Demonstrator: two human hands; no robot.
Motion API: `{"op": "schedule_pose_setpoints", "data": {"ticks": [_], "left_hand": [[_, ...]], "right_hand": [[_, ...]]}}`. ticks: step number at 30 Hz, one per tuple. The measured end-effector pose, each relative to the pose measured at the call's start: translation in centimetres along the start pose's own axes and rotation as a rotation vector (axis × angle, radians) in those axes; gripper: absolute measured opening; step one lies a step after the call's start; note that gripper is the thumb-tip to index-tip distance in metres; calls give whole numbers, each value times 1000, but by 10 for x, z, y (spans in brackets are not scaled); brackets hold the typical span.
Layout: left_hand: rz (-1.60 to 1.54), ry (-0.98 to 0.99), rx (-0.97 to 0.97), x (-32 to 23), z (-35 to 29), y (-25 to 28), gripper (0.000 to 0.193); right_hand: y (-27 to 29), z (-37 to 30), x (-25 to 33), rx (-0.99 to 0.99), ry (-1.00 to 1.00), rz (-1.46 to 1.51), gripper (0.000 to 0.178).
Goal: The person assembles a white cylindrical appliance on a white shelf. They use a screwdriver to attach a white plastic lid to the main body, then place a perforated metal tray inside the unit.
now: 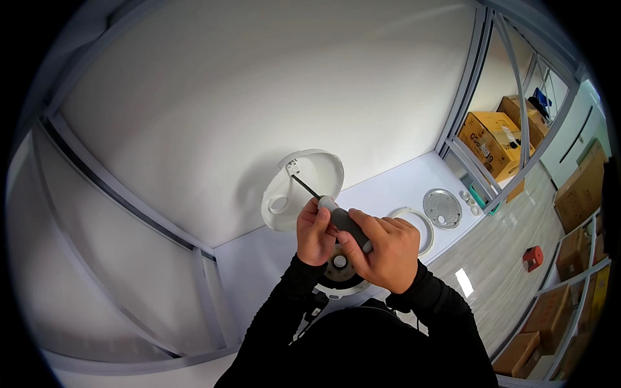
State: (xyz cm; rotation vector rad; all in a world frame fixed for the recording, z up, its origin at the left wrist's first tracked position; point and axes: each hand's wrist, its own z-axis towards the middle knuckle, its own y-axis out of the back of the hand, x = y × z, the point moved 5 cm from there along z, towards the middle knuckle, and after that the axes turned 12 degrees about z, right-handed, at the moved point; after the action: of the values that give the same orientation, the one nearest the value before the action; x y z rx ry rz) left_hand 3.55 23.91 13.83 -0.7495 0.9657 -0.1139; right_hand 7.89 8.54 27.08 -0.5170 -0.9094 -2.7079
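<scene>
A screwdriver [345,224] with a grey handle slants up and to the left, its dark shaft reaching a recess at the upper edge of a white, rounded appliance lid [304,187]. My left hand [314,234] is closed around the front of the handle. Toward the rear end, my right hand [391,253] grips the same handle between thumb and fingers. The lid stands raised, its hollow inner side facing me, with a round hole low on its left. Below my hands sits a round white appliance body [336,295] with a dark inside, partly covered by them.
To the right on the white table [372,191] lie a white ring [427,234], a perforated metal disc [442,208] and several small whitish parts [470,202]. A green basket [480,194] is past the table's end. Cardboard boxes [495,143] and a red object [533,258] are farther right.
</scene>
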Motion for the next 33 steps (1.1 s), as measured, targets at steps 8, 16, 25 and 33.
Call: {"op": "schedule_pose_setpoints", "data": {"ticks": [8,16,25,33], "left_hand": [[-13,-5,-24,-13,-1,-17,38],[-7,-3,-33,-5,-1,-10,35],[45,4,-63,-7,-1,-15,36],[179,40,-155,-15,0,11,40]], "right_hand": [[-2,-3,-3,-11,-68,38,35],[1,1,-2,-10,-3,20,35],[-1,-3,-5,14,-29,37,35],[-1,-7,-12,-6,-39,91,35]]}}
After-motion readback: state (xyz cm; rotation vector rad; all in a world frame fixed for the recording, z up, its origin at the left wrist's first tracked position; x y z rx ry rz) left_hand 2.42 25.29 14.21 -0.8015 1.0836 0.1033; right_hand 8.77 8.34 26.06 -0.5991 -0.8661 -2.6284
